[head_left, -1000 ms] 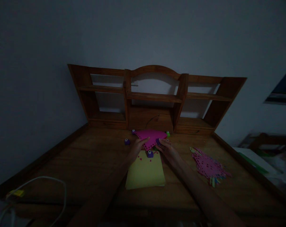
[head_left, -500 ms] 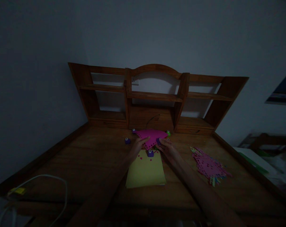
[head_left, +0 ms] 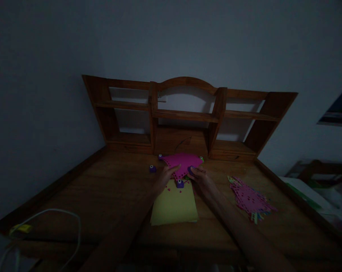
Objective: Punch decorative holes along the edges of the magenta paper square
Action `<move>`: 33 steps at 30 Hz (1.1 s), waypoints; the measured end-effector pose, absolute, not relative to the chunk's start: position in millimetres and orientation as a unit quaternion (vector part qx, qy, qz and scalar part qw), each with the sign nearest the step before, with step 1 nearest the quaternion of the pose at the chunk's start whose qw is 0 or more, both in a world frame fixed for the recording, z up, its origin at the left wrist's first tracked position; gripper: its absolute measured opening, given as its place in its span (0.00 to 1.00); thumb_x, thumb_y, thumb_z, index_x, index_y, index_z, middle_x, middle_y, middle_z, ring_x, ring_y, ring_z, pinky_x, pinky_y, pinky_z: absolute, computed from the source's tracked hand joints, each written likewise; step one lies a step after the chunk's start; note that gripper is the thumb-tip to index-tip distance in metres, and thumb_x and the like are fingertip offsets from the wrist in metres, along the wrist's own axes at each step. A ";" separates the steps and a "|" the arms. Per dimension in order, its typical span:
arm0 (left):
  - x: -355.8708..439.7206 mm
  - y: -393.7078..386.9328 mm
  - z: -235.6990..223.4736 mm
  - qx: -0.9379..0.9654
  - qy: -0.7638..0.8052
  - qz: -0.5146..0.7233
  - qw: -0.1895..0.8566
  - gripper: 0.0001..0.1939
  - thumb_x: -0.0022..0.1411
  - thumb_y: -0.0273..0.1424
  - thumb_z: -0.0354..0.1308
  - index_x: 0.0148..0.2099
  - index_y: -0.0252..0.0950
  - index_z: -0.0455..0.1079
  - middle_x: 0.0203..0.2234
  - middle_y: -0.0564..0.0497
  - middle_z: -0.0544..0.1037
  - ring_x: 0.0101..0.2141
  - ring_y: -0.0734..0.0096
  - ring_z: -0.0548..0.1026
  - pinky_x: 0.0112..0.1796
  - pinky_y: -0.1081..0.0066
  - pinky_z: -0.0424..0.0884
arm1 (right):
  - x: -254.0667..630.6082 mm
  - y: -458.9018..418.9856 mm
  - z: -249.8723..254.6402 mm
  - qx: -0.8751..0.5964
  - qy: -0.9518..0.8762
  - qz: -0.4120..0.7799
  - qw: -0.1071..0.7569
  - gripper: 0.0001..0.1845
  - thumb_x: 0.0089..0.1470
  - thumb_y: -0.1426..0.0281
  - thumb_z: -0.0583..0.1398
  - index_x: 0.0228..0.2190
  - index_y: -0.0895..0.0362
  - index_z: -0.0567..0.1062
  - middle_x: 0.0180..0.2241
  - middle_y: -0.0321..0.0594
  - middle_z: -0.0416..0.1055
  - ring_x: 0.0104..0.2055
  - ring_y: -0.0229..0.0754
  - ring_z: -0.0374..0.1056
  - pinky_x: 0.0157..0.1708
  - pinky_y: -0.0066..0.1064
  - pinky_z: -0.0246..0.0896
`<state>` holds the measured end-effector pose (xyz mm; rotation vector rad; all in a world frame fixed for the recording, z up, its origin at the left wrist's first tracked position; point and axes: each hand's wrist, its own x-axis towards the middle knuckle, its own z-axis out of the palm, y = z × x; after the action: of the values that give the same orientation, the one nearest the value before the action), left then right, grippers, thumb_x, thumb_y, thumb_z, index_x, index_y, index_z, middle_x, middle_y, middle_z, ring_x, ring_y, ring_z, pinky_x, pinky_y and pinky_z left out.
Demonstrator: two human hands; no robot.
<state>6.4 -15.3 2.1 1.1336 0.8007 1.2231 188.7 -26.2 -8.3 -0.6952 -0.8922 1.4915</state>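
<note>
Paper sheet [head_left: 185,161], thin, smooth, pink, edge dotted w/ small holes, is just beyond yellow paper [head_left: 175,207]; L hand [head_left: 164,178] has fingers clamped on its near-left edge, thumb on top; R hand [head_left: 202,178] has fingers clamped on small rounded purple punch [head_left: 190,170] at its right side; yellow paper flat, matte, squarish, w/ tiny pink scraps [head_left: 168,189] at far end; surface [head_left: 111,196] brown wood.

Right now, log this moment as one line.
left hand: holding pink sheet; right hand: on purple punch, sheet edge; yellow paper: pink bits on top
</note>
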 end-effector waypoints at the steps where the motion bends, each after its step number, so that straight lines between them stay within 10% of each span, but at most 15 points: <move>1: 7.3 -17.4 4.0 0.489 0.345 0.531 0.599 0.18 0.54 0.42 0.65 0.41 0.34 0.76 0.32 0.48 0.82 0.33 0.61 0.78 0.38 0.65 0.72 | 188.7 -26.3 -8.0 -0.302 -0.385 0.641 0.592 0.15 0.39 0.65 0.73 0.32 0.54 0.79 0.34 0.38 0.79 0.38 0.45 0.73 0.46 0.40 0.68; 11: 15.1 -30.6 22.1 0.479 0.320 0.572 0.584 0.22 0.52 0.36 0.69 0.50 0.39 0.74 0.48 0.46 0.79 0.53 0.56 0.73 0.56 0.60 0.65 | 183.7 -32.0 -3.4 -0.304 -0.387 0.638 0.593 0.12 0.42 0.68 0.73 0.31 0.54 0.79 0.36 0.38 0.79 0.37 0.43 0.74 0.47 0.38 0.67; 33: 9.2 -20.6 13.4 0.454 0.317 0.597 0.580 0.18 0.53 0.36 0.66 0.47 0.37 0.76 0.41 0.47 0.81 0.48 0.56 0.76 0.54 0.57 0.68 | 188.4 -29.8 1.2 -0.276 -0.358 0.637 0.625 0.11 0.46 0.63 0.70 0.34 0.50 0.79 0.43 0.36 0.78 0.46 0.43 0.72 0.53 0.39 0.64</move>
<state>9.2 -20.6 13.4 1.0603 0.7413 1.3956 188.4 -29.8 1.2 -0.6322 -0.8205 1.4609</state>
